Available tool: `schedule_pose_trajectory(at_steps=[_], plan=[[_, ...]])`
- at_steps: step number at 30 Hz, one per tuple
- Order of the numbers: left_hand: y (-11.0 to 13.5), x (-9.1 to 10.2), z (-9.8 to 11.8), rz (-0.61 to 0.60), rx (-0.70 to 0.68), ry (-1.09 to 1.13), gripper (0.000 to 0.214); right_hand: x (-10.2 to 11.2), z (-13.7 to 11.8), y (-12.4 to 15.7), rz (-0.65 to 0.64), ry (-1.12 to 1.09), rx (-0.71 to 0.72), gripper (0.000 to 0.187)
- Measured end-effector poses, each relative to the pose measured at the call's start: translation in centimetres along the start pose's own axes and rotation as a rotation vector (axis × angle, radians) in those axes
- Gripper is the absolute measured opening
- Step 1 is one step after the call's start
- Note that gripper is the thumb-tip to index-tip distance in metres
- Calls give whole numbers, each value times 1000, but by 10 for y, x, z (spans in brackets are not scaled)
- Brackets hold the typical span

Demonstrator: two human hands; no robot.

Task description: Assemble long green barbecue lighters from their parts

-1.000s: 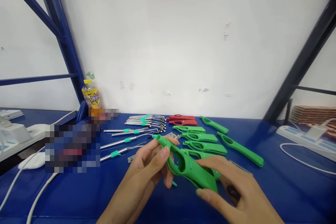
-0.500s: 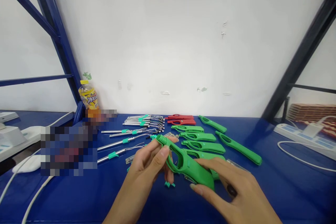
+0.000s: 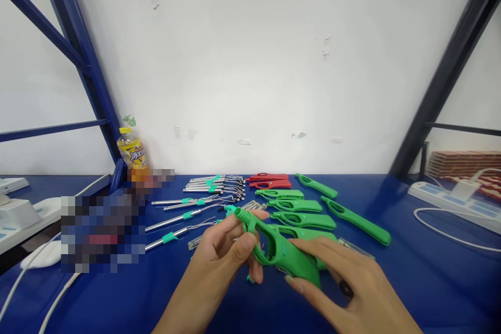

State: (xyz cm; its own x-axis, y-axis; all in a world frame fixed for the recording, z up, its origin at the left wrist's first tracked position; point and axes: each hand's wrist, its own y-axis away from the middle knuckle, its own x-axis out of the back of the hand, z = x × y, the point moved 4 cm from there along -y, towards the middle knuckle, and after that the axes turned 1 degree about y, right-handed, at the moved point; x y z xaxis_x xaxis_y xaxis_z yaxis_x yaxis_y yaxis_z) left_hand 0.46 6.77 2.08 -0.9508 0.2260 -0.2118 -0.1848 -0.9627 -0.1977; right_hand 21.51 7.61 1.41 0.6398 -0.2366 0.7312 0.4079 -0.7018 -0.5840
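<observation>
Between both hands I hold a green plastic lighter casing (image 3: 289, 255), tilted with its narrow nozzle end up to the left. My left hand (image 3: 227, 255) is closed on the narrow end, thumb on the near side. My right hand (image 3: 340, 276) pinches the wide handle end between thumb and fingers. Right behind it lie more green lighter casings (image 3: 307, 220), in a column. Metal lighter tubes (image 3: 186, 216) with teal clips and thin wires are spread out to the left. Clear plastic pieces (image 3: 195, 242) lie partly hidden behind my left hand.
Red lighter casings (image 3: 270, 184) lie at the back of the blue table (image 3: 415, 292). A drink bottle (image 3: 133, 151) stands at the back left beside the blue frame post. Power strips with white cables (image 3: 446, 201) lie on both sides. A blurred patch covers the left part.
The view has tipped slightly, so the table's back edge sits a little lower. My left fingers and the casing's nozzle end shift slightly; both hands keep their grip.
</observation>
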Motion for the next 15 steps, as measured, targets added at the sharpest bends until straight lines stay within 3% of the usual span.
schedule_pose_trajectory(at_steps=[5,9,11,12,15], plan=[[-2,0,3,7,-8,-141,51,2,4,0,27,5,72,27],[-2,9,11,101,23,-445,41,28,31,-2,139,119,106,35],[2,14,17,139,3,-590,31,50,60,-2,211,227,2,51],[6,14,21,103,-42,-644,26,62,78,-1,244,293,-91,59],[30,-1,28,-212,-298,-717,22,96,134,5,265,459,-410,60]])
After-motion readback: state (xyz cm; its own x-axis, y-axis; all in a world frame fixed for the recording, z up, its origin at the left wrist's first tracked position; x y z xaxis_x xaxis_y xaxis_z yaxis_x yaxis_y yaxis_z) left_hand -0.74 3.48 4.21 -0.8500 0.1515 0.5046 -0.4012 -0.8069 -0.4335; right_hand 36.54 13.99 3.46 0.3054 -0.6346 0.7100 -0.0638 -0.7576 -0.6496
